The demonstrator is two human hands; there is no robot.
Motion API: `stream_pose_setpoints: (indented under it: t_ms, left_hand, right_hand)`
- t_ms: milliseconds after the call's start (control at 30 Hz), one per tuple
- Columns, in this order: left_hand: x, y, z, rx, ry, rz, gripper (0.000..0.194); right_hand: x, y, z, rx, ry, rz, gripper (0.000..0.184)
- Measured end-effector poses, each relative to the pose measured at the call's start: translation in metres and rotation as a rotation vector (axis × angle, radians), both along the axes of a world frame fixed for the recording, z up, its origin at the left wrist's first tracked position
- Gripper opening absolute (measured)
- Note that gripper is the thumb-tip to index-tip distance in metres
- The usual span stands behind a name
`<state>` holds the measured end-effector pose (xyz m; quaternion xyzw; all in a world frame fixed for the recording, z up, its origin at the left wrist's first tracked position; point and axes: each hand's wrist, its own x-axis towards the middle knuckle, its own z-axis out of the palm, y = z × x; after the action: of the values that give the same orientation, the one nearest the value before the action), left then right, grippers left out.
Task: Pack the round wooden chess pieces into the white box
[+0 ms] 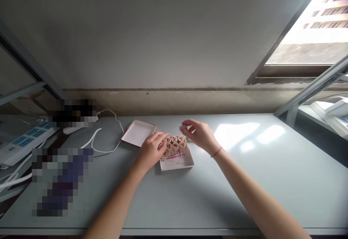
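A shallow white box (177, 164) sits mid-table with round wooden Chinese chess pieces (175, 145) standing in rows at its far and left sides. The pieces carry red characters, and red lines show on the bare box floor. At the box's left edge rests my left hand (152, 149), fingers apart beside the leftmost pieces and partly hiding them. Above the box's far right corner, my right hand (199, 134) pinches one Chinese chess piece (183, 127) between thumb and fingers; its face cannot be read. Behind my left hand lies the box lid (138, 133), its white inside facing up.
A white power strip (29, 140) and white cables (104, 151) lie on the left of the grey table (244, 188). Blurred-out items sit there too. A wall rises behind, metal frame bars stand at both sides, and a window (307, 46) is at upper right.
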<state>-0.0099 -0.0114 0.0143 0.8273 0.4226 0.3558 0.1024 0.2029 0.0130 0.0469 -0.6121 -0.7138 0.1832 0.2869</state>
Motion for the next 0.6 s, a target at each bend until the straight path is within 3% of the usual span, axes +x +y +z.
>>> stream_pose_setpoints:
  t_ms: [100,167,400,600]
  left_hand:
    - [0.007,-0.007,0.002,-0.034,-0.037,-0.07,0.039]
    - [0.011,-0.01,0.002,-0.038,-0.061,-0.115,0.035]
    - [0.008,-0.011,-0.001,-0.07,-0.051,-0.127,0.025]
    - [0.007,-0.012,0.001,-0.06,0.21,-0.179,0.015]
  right_hand:
    - [-0.015,-0.029,-0.008,-0.035,0.347,0.143,0.025]
    - [-0.021,-0.04,-0.012,-0.066,0.461,0.19,0.024]
    - [-0.016,-0.04,-0.02,-0.113,0.588,0.196,0.029]
    - [-0.008,-0.039,-0.023,-0.125,0.562,0.192,0.028]
